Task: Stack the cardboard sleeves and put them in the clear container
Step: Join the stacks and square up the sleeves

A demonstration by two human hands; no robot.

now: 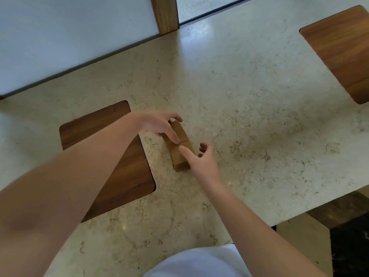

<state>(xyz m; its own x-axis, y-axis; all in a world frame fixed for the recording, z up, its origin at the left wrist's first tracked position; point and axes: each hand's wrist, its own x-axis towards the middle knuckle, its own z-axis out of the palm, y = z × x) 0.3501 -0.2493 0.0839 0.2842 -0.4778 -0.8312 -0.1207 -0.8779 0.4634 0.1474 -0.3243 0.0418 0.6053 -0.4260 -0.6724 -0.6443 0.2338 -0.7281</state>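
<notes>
A flat stack of brown cardboard sleeves (180, 148) lies on the marble counter (249, 120), near the middle. My left hand (159, 125) grips the stack's far end, thumb on top and fingers curled round the far edge. My right hand (201, 158) is at the near right side, its thumb pressing on top of the stack and its fingers curled loosely beside the right edge. No clear container is in view.
A dark wooden inset panel (119, 166) sits in the counter left of the stack, partly under my left forearm. Another wooden inset (343, 54) is at the far right. A wooden post (164, 15) stands at the back. The counter's edge (319, 204) runs at lower right.
</notes>
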